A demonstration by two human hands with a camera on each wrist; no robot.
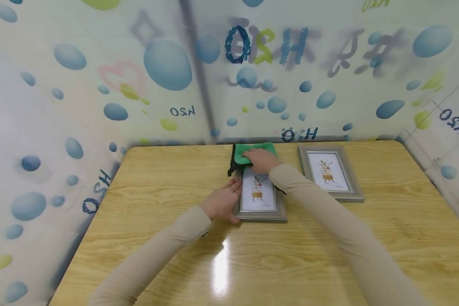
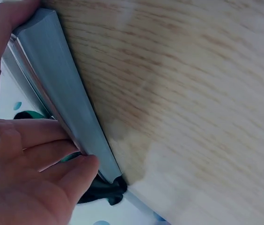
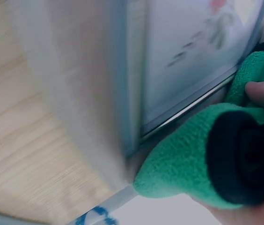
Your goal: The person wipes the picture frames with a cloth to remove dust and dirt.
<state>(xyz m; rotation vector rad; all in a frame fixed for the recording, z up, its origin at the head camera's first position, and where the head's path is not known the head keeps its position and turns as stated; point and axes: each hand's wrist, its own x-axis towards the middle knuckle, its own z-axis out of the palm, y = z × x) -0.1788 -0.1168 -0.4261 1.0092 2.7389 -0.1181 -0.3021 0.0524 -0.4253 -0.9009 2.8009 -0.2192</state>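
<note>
A picture frame (image 1: 258, 193) with a grey border and a plant print lies on the wooden table, in the middle. My left hand (image 1: 223, 200) holds its left side, thumb at the near corner and fingers bent over the border, as the left wrist view also shows. At the far end, my right hand (image 1: 263, 160) grips a green cloth (image 1: 267, 147) with black edging and presses it on the frame's far border. In the right wrist view the fuzzy cloth (image 3: 179, 159) bunches under the fingers and covers part of that border.
A second, matching picture frame (image 1: 329, 173) lies to the right, near the far edge of the wooden table (image 1: 168, 170). Behind the table rises a patterned backdrop (image 1: 229, 93) with blue and green drops. Light glares off the tabletop in front.
</note>
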